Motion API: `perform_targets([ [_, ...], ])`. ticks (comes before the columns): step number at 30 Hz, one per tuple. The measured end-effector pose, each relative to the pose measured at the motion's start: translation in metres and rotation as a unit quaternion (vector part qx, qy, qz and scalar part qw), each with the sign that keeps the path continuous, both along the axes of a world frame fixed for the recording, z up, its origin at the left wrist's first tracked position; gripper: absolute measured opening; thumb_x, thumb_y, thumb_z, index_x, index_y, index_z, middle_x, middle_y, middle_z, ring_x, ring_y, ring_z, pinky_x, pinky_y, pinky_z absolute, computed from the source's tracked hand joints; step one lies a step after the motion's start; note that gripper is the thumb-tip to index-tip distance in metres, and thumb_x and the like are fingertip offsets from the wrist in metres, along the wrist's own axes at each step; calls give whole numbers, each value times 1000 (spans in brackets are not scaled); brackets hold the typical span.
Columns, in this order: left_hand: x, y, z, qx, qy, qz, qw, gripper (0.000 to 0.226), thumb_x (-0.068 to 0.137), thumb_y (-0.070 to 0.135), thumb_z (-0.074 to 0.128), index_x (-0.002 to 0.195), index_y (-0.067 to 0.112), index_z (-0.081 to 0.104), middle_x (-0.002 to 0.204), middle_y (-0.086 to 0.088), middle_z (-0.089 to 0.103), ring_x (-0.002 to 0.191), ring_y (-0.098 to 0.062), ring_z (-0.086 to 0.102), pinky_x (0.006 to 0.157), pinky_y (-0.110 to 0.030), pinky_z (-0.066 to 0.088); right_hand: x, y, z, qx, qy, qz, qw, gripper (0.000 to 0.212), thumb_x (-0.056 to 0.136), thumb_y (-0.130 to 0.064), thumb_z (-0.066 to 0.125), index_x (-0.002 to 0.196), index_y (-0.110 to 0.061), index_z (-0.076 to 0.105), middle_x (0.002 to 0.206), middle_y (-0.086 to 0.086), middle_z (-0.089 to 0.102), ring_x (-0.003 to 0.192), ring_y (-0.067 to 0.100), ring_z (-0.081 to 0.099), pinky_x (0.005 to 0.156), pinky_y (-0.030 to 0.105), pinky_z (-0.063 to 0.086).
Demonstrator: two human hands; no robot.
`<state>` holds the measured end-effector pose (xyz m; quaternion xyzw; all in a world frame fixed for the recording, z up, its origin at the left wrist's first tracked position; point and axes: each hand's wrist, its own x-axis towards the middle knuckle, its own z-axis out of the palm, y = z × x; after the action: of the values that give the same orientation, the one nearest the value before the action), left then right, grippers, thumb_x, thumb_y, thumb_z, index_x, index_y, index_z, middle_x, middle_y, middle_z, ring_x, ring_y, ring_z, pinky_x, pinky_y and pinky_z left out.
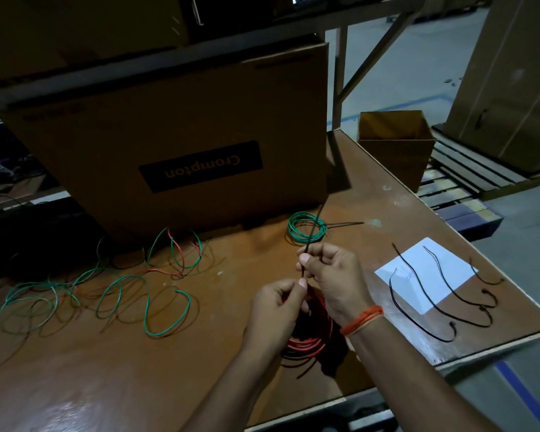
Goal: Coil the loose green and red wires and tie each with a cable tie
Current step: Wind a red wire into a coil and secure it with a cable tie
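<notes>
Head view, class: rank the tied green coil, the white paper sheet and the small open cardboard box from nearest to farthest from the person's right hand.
From the right hand:
1. Tied green coil, just beyond it.
2. White paper sheet, to its right.
3. Small open cardboard box, far right, at the table's edge.

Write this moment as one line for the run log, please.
step: tying red coil | left hand: pinches cable tie | right hand: pinches same tie | done: green coil tied | left: loose wires

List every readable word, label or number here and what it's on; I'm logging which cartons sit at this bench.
"Crompton": upside down, on the dark label of the large cardboard box.
Dark print at that box's upper left: too blurred to read.
Faint marks on the white paper: too small to read.
</notes>
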<state>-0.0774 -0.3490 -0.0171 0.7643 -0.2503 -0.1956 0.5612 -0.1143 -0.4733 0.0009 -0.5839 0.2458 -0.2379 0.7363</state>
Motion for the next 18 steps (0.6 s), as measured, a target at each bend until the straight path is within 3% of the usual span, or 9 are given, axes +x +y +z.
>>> perform_targets([
  [6,7,-12,-12,31,-26,2,999,43,105,35,50,69,14,60,55,3,56,52,-11,51,55,-34,38,8,-9,1,-52,15,-4,999,9,89,6,65,90,-1,71,74,8,70,67,10,66,62,18,51],
  [9,13,-26,-23,64,-3,28,998,42,107,36,44,79,10,62,53,3,55,51,-13,51,55,-34,39,14,-25,11,-183,67,37,980,10,91,-6,68,98,-10,74,79,2,75,72,4,69,71,23,56],
  [11,17,-41,-26,62,50,60,995,43,108,34,44,72,13,56,54,5,55,52,-14,50,59,-35,40,20,-41,20,-257,133,81,954,22,92,-21,69,113,-16,71,89,-1,76,83,5,69,81,31,57],
  [14,24,-62,-33,21,139,103,985,42,108,33,43,71,16,54,61,2,56,57,-14,49,63,-33,40,17,-61,25,-379,268,75,883,45,93,-41,64,132,-18,61,104,3,73,103,18,66,91,38,54],
  [16,30,-71,-35,-25,220,155,963,40,108,31,43,77,14,61,67,0,61,62,-16,54,67,-34,44,4,-66,15,-393,340,79,851,51,92,-47,63,135,-19,58,117,5,70,111,23,63,94,38,53],
  [18,33,-79,-31,-69,289,216,930,35,109,27,42,88,10,64,75,-4,64,67,-18,58,68,-32,49,-11,-61,1,-383,378,93,838,51,89,-51,65,131,-23,60,118,3,69,109,22,64,91,38,54],
])
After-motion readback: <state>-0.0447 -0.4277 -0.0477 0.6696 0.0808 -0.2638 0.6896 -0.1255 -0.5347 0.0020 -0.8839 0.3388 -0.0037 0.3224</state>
